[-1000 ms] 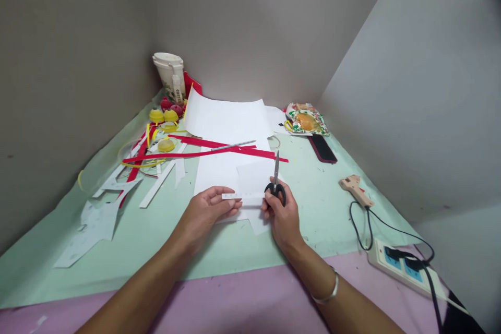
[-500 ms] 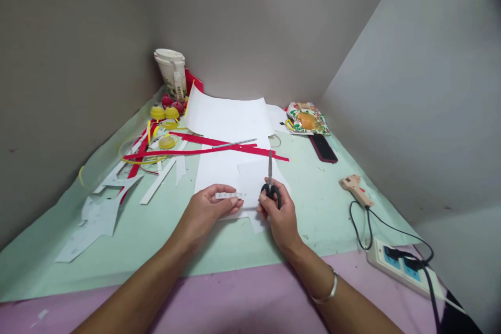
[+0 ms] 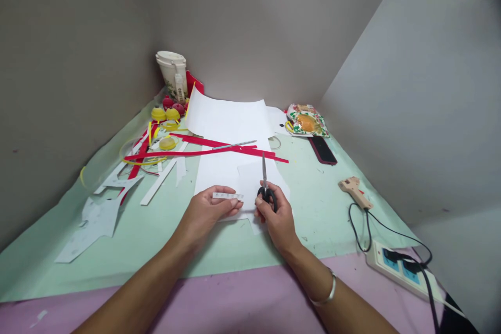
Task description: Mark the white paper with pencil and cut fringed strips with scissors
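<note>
Between the thumb and fingers of my left hand (image 3: 211, 209) is a short white strip (image 3: 221, 195) with small marks along it. My right hand (image 3: 277, 214) grips black-handled scissors (image 3: 265, 180), their blades closed and pointing away from me. A small gap separates the two hands, both over white paper sheets (image 3: 219, 175). Beyond them, long red strips (image 3: 195, 153) lie crossed on the paper, with a thin grey pencil-like stick (image 3: 235, 144) on top.
At left lie cut paper scraps (image 3: 99, 219), white strips (image 3: 158, 182) and yellow round pieces (image 3: 158, 113) near a white cup (image 3: 172, 75). On the right are a food packet (image 3: 307, 121), a phone (image 3: 323, 150), a glue gun (image 3: 354, 190) and a power strip (image 3: 403, 271).
My right hand and the scissors have moved slightly left, closer to my left hand. The white strip in my left hand has shifted a little to the left.
</note>
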{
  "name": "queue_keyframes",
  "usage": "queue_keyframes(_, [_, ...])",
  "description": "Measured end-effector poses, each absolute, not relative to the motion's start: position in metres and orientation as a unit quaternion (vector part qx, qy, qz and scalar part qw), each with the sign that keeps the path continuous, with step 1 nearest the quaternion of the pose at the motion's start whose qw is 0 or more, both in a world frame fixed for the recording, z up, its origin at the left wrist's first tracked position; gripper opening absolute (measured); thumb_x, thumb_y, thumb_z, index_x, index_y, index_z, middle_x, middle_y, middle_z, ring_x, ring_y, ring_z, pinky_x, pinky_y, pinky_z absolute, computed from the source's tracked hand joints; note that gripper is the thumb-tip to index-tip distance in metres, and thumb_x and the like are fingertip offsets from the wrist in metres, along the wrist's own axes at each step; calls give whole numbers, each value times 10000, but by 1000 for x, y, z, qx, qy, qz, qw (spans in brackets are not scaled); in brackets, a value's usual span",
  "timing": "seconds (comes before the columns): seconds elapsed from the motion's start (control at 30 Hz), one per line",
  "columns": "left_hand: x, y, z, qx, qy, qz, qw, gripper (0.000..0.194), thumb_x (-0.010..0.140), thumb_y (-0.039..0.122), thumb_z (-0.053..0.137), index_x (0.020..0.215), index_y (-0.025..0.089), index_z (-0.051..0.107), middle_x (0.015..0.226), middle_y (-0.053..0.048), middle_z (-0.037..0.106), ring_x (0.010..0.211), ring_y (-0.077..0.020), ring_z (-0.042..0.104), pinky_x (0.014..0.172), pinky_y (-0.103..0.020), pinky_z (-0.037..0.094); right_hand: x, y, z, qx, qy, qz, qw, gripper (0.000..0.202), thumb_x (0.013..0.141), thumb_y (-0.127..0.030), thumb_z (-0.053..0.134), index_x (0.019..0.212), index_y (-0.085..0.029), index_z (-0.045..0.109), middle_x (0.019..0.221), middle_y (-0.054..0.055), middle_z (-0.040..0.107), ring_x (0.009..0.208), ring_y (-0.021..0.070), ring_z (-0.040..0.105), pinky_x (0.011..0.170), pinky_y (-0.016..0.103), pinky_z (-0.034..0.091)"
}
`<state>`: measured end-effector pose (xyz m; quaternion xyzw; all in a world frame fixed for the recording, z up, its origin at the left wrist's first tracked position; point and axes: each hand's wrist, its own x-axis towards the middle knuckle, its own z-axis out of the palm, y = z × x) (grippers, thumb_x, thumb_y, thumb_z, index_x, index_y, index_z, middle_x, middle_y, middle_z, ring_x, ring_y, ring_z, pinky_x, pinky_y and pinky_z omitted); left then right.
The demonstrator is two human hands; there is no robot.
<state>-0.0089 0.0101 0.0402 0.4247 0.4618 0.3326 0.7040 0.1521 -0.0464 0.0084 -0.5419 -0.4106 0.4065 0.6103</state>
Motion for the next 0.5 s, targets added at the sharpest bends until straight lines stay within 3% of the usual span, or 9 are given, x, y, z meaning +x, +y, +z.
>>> queue_keyframes(0.33, [-11,13,41,420,471,346,694,332,679,285,785,939,173,611,807,-89,764,818,-186,724,806,-277,534,152,-47,6,-560,-408,391,606,329,858,-318,582,1170,-228,529,790,-13,558,578,119,528,526,243,447])
queue_keyframes(0.5, [-20,22,45,415,486,426,640,340,681,302,785,956,185,622,790,-57,757,859,-169,713,815,-247,515,152,-48,10,-624,-467,253,573,418,851,-290,578,1250,-226,469,863,16,578,732,160,566,693,303,493])
